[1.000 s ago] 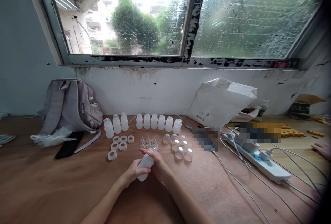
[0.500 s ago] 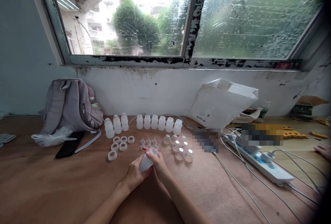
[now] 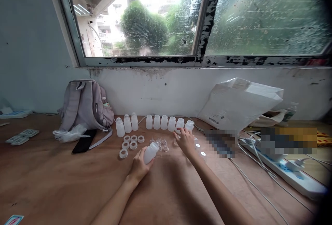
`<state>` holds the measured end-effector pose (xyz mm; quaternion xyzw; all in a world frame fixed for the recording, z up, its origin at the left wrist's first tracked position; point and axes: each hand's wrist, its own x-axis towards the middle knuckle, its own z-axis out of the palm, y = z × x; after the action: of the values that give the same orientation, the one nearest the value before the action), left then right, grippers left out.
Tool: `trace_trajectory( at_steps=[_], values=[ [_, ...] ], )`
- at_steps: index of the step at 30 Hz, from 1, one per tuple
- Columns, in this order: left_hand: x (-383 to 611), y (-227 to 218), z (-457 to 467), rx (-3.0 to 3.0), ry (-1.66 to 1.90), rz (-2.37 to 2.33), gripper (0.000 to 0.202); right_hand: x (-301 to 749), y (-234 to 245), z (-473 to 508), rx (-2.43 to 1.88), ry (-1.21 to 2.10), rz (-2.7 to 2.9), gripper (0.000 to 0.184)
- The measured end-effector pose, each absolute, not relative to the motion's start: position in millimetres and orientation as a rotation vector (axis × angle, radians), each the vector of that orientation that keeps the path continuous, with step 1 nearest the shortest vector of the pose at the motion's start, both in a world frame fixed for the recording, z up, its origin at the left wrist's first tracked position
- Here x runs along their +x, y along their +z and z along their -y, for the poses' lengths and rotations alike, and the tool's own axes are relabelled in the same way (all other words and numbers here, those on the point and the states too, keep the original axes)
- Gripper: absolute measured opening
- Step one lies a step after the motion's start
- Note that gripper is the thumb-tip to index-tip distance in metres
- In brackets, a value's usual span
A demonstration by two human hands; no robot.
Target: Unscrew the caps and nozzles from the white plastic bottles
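My left hand (image 3: 140, 165) is wrapped round a frosted baby bottle (image 3: 149, 154), tilted with its top towards the upper right. Whether a teat sits in its top is hard to tell. My right hand (image 3: 186, 142) is over the clear dome caps (image 3: 203, 154), fingers apart and pointing left, and it hides some of them. Between the hands lie several clear teats (image 3: 165, 147). White collar rings (image 3: 123, 153) form a group to the left. Behind them stands a row of bottles without tops (image 3: 164, 122), and three bottles with tops (image 3: 127, 124) stand left of that row.
A grey backpack (image 3: 86, 105), a plastic bag (image 3: 70, 133) and a black flat item (image 3: 84, 142) lie at the left. A white bag (image 3: 233, 105) leans by the wall. Cables and a power strip (image 3: 298, 180) occupy the right side.
My right hand has left the bottle and moved right to the dome caps. My left hand still holds the bottle, slightly to the right in view. The view has turned left.
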<state>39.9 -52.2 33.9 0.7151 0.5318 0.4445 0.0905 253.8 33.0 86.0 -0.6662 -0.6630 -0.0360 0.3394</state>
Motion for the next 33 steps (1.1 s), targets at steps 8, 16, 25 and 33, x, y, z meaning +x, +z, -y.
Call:
trace_trajectory(
  at_steps=[8,16,25,33],
  values=[
    [38.8,25.5,47.6,2.134,1.308,-1.583,0.043,258.6,76.6,-52.5,-2.094,-0.406,2.010,0.030],
    [39.1,26.1,47.6,2.132,1.308,-1.576,0.043,257.1,67.8,-53.8,-2.130,-0.379,2.026,0.031],
    [38.3,31.0,50.1,2.128,1.270,-1.565,0.044,257.2,67.3,-27.6,-1.586,0.199,1.753,0.029],
    [40.6,30.9,51.7,2.181,1.158,-1.509,0.043,238.9,37.5,17.6,-1.074,1.099,1.117,0.055]
  ],
)
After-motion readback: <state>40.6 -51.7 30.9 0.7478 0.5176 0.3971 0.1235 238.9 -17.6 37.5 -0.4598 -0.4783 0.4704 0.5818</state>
